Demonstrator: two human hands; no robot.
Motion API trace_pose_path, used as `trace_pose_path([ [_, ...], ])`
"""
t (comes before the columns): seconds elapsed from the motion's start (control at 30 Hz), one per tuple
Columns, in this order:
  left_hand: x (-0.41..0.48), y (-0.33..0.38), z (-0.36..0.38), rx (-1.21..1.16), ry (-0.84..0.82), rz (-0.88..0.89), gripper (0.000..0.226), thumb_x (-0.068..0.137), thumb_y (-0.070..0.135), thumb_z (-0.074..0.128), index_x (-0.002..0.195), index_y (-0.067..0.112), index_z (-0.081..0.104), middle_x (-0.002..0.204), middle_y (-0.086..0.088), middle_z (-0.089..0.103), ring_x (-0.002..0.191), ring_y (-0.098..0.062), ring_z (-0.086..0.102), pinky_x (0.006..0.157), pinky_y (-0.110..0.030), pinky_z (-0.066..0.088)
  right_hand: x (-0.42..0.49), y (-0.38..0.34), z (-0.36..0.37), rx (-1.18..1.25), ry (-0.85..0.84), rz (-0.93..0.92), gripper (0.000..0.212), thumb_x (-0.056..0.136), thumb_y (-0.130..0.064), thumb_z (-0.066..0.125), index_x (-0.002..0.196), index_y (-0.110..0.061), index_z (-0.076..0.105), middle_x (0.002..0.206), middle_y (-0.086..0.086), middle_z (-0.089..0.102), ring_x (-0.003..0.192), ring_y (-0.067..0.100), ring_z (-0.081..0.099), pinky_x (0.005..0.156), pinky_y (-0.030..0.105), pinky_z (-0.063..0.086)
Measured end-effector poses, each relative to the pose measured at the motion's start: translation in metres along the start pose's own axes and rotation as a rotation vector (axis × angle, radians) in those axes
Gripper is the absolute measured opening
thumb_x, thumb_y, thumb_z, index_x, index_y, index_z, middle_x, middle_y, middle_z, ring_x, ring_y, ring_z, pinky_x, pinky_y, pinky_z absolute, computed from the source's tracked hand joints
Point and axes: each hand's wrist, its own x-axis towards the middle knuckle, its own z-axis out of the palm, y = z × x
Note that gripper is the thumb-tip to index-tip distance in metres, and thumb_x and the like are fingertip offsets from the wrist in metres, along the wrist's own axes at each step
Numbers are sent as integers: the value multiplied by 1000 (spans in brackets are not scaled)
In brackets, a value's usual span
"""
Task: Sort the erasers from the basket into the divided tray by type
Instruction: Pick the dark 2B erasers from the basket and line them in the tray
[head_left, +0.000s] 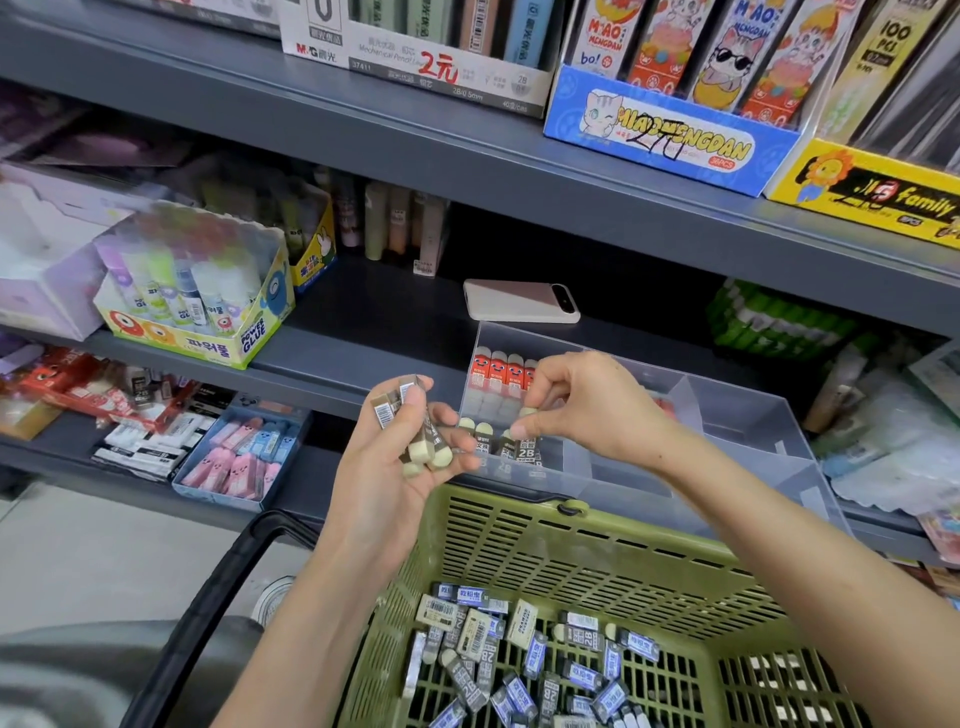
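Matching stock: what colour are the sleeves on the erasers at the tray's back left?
Those eraser sleeves are red with small cartoon faces; head view.

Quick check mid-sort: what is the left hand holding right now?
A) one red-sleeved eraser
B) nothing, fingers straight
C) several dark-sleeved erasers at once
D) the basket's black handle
C: the left hand is curled round a bunch of dark-sleeved erasers above the green basket, while the right hand pinches a single eraser over the divided tray.
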Motion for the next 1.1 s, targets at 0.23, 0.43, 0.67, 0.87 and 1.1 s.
trace_pose_path([
  [0.23, 0, 1, 1, 1, 5, 0, 27, 82, 26, 53, 104, 9, 53, 72, -7, 63, 61, -23, 62, 55, -32, 53, -2, 1, 3, 9, -9, 5, 29, 62, -40, 82, 71, -18, 65, 74, -7, 72, 76, 11, 67, 78, 41, 53],
  [0.43, 0, 1, 1, 0, 15, -1, 28, 82, 26, 54, 104, 9, 53, 71, -7, 63, 62, -23, 61, 55, -32, 53, 0, 3, -7, -106, -7, 3, 26, 64, -40, 82, 65, -24, 60, 75, -9, 69, 79, 11, 62, 79, 35, 49],
  [0.67, 0, 1, 1, 3, 10, -2, 28, 82, 26, 53, 104, 9, 54, 71, -7, 63, 61, -23, 62, 55, -31, 53, -2, 6, -9, -101, 35, 39, 28, 63, -41, 82, 64, -25, 59, 71, -11, 68, 75, 9, 62, 74, 33, 49],
  [0.87, -1, 2, 2, 7, 4, -7, 28, 82, 26, 53, 105, 9, 53, 71, -7, 63, 61, -22, 62, 55, -31, 53, 2, -3, 7, -274, 77, 75, 30, 65, -46, 79, 69, -21, 62, 69, -12, 63, 75, 9, 59, 69, 29, 47],
  [1.1, -3, 3, 3, 7, 9, -17, 30, 81, 25, 53, 105, 9, 53, 71, -7, 63, 62, -21, 61, 55, -30, 53, -6, -6, 21, -427, 53, 155, 26, 88, -32, 60, 70, -16, 67, 75, -2, 67, 78, 20, 63, 61, 26, 39],
])
